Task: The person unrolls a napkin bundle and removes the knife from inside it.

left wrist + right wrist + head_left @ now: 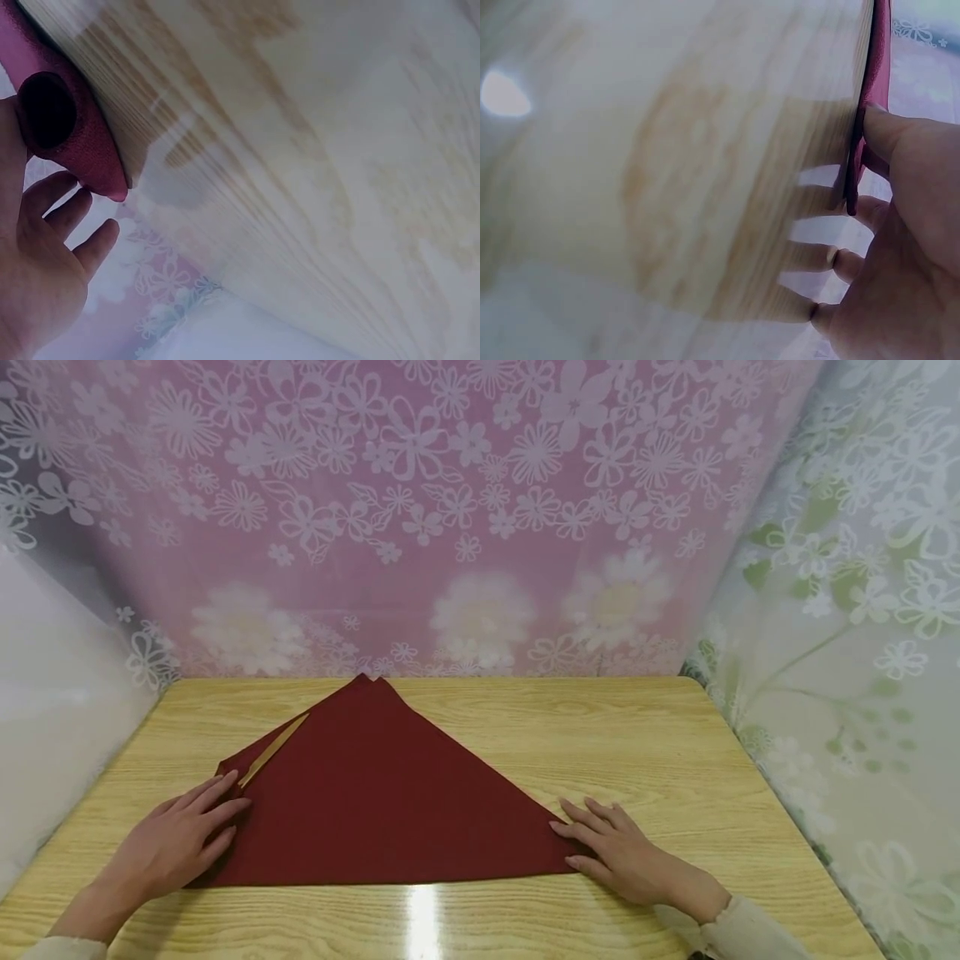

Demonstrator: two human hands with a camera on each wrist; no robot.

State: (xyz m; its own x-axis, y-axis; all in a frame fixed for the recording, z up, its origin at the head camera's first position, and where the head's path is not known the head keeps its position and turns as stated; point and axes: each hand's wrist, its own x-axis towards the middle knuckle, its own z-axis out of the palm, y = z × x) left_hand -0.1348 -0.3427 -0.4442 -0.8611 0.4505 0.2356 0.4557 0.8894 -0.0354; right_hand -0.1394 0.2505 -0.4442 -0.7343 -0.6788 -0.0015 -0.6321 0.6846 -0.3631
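A dark red cloth (390,793), folded into a broad triangle, lies on the wooden table with its peak at the far edge. Close to its left edge a narrow tan strip (273,750) shows. My left hand (183,835) rests at the left corner, fingers fairly straight over the cloth. In the left wrist view the cloth (94,139) bulges up there into a hollow fold beside the hand. At the right corner, my right hand (618,852) touches the cloth with spread fingers. The right wrist view shows its thumb at the thin edge of the cloth (881,67), other fingertips on the table.
The light wood table (637,735) has rounded far corners. Behind it hangs a pink flowered curtain (420,527), with pale flowered sheets (847,652) along the right and left sides. A bright reflection (422,918) shines near the front.
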